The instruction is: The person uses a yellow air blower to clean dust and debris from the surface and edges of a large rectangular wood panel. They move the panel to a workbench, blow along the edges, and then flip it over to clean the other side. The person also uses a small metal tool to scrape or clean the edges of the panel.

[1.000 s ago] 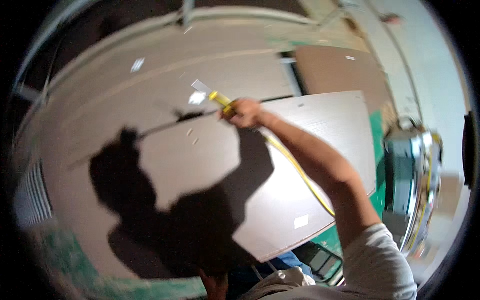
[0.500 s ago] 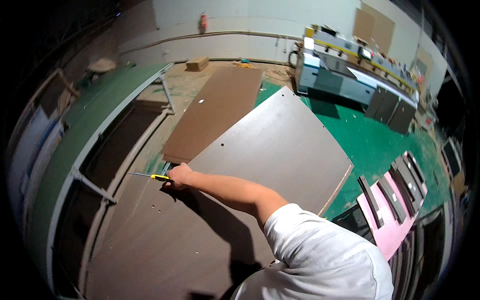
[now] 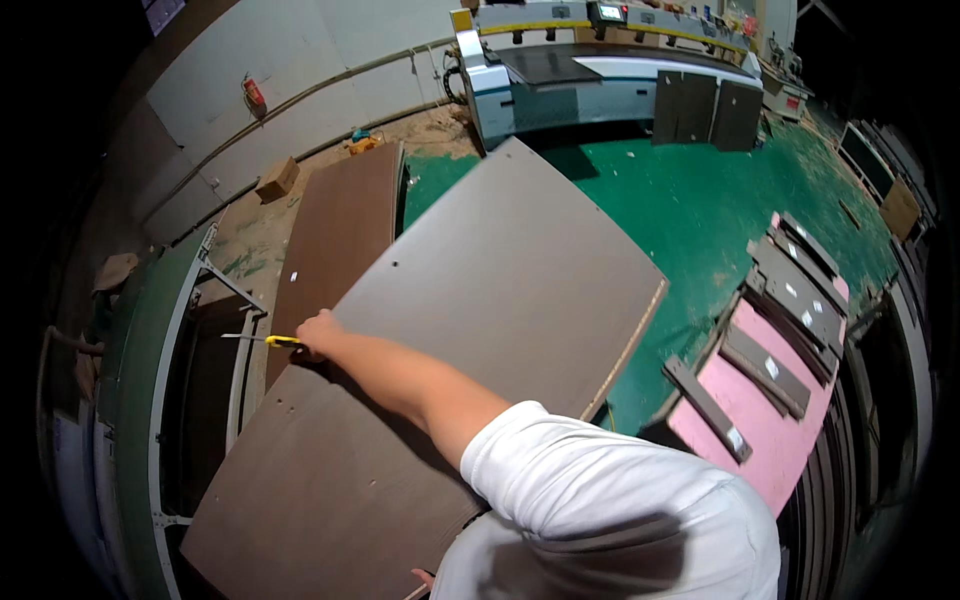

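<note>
A: What is different now?

B: The view has turned since half a second ago: the machine [image 3: 560, 108] and the pink board [image 3: 790, 440] with its dark strips show more fully. One finger of the left hand [image 3: 424, 577] has also come into the picture, at the bottom.

A: And the right hand [image 3: 318, 334]?

B: It remains at the long left edge of the grey-brown panel [image 3: 500, 280], as before. Its fingers are closed around the handle of a yellow and black tool [image 3: 283, 342], whose thin metal end points leftward, beyond the edge.

A: Does it touch the panel too?

B: This I cannot tell; the hand covers the place.

A: Where does the panel lie?

B: In front of the person, under the stretched arm, beside the darker brown panel [image 3: 340, 205].

A: What does the change mean for the work?

B: In my judgement, both hands are near the panel, but the tool is not applied to its face. How the left fingers stand, I cannot tell.
</note>
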{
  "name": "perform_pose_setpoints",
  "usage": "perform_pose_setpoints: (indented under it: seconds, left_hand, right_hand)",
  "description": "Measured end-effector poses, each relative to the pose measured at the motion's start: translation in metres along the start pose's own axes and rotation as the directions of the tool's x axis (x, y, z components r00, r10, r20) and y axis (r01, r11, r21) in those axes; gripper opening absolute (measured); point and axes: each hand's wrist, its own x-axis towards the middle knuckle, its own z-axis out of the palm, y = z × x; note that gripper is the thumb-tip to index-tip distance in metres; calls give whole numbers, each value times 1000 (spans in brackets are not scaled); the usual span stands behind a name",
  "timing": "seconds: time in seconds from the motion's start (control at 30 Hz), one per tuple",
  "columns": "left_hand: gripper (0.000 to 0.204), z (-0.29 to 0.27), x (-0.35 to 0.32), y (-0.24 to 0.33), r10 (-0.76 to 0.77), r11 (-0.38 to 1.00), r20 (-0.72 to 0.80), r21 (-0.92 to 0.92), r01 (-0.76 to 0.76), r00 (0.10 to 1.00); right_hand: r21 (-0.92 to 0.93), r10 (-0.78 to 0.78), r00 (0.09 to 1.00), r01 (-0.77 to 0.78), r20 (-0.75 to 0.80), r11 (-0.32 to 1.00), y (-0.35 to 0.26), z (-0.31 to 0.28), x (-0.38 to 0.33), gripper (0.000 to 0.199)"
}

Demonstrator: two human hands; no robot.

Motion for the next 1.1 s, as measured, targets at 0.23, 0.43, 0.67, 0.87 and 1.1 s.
perform_pose_setpoints:
  seconds: [0.23, 0.43, 0.67, 0.87, 1.1]
  left_hand:
    - [70, 130, 119, 37, -9, 1000, 34, -7, 9, 999]
    - [72, 282, 208, 38, -50, 996, 64, 75, 45, 997]
    - [74, 509, 321, -22, -105, 977, 86, 192, 87, 991]
    - [81, 661, 420, -72, -255, 958, 46, 148, 246, 966]
    - [80, 872, 569, -104, -531, 835, 270, 7, 550, 803]
  right_hand:
    - [98, 103, 995, -102, -4, 990, 251, -58, 44, 63]
    - [73, 432, 901, -434, 39, 898, 477, -160, 24, 70]
    - [125, 558, 764, -550, -325, 826, 775, -197, 6, 69]
    - [113, 613, 783, -603, -106, 789, 968, -297, 9, 68]
    - [73, 655, 726, -657, -209, 751, 1206, -346, 36, 75]
